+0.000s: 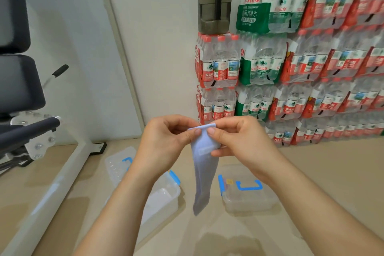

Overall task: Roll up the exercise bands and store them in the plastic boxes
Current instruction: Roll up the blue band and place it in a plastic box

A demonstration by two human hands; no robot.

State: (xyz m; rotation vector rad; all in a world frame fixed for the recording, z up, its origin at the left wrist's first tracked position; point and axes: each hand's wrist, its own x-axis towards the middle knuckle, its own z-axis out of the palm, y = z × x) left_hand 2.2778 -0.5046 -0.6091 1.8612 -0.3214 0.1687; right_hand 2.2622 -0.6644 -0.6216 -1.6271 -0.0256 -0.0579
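A pale lilac exercise band hangs straight down in front of me. Its top edge is pinched between both hands: my left hand holds the left corner with thumb and forefinger, and my right hand holds the right corner, with lower fingers against the band's face. On the floor below, an open clear plastic box with a blue clip sits under my left forearm. A closed clear box with blue clips and handle lies to the right of the band's lower end. A loose clear lid lies behind the open box.
Stacked packs of water bottles line the wall to the right, with a large dark jug on top. A white frame leg and dark padded gym equipment stand to the left. The floor is beige.
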